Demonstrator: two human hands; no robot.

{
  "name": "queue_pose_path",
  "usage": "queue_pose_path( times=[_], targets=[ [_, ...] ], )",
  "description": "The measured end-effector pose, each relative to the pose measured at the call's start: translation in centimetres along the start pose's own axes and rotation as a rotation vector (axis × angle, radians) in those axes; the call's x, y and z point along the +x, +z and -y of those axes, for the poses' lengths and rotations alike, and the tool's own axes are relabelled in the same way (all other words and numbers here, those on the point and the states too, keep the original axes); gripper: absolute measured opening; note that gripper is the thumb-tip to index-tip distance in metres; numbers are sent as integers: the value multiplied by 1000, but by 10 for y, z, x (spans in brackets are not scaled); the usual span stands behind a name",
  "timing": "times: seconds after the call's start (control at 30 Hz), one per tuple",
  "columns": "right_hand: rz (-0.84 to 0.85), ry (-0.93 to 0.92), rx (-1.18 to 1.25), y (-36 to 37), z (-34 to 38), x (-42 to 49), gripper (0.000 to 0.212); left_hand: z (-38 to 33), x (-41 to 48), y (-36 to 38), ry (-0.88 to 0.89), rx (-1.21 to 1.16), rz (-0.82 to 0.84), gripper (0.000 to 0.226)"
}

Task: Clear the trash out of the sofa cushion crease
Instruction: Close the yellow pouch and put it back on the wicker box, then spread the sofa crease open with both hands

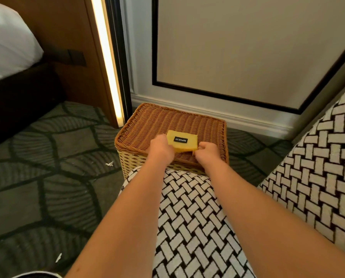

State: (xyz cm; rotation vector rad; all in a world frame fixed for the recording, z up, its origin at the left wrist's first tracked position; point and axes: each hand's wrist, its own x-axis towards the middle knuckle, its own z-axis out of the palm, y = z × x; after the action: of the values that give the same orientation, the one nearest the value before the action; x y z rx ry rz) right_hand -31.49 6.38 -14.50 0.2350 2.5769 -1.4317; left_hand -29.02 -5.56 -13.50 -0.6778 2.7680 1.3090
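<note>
Left hand [160, 145] and right hand [204, 150] pinch a yellow card [181, 141] flat, long axis left-right, over the wicker basket [147, 123].

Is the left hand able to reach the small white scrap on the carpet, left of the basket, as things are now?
Probably yes, once freed. The left hand grips the yellow card over the wicker basket; the white scrap lies on open carpet, nothing between.

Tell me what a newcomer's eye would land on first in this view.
Dead centre, both hands, the left hand and the right hand, grip a yellow card with a small black label, over the closed lid of a brown wicker basket that stands on the carpet by the wall. Next come the bold black-and-white woven sofa fabric below the arms, and a glowing vertical light strip at upper left.
</note>
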Motion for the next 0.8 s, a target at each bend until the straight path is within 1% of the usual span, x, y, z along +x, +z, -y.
queue_pose_path(
  times=[0.07, 0.2, 0.33, 0.4, 0.5, 0.57, 0.6, 0.63, 0.73, 0.8],
  targets=[
    [14, -19, -88, -2, 1, -6, 34, -3, -9, 0, 79, 80, 3, 24],
    [-62, -90, -197, -4, 5, -19, 31, -5, -29, -5, 216, 214, -123, 26],
    [14, -219, -389, -5, 8, -39, 32, -4, -56, -13, 286, 314, -129, 35],
    [40, -274, -466, -10, 8, -54, 31, 0, -72, -16, 360, 387, -158, 40],
    [16, -365, -648, -21, 6, -82, 32, 9, -97, -20, 451, 483, -209, 45],
    [8, -426, -800, -26, 5, -107, 27, 12, -120, -24, 454, 485, -190, 44],
    [9, -459, -875, -27, 4, -120, 25, 14, -131, -24, 430, 478, -159, 45],
    [9, -480, -925, -28, 1, -131, 27, 17, -142, -26, 396, 487, -116, 48],
    [38, -385, -899, -30, -9, -165, 50, 26, -173, -29, 319, 543, 22, 54],
    [65, -353, -923, -33, -19, -189, 54, 31, -195, -32, 312, 568, 81, 55]
  ],
)
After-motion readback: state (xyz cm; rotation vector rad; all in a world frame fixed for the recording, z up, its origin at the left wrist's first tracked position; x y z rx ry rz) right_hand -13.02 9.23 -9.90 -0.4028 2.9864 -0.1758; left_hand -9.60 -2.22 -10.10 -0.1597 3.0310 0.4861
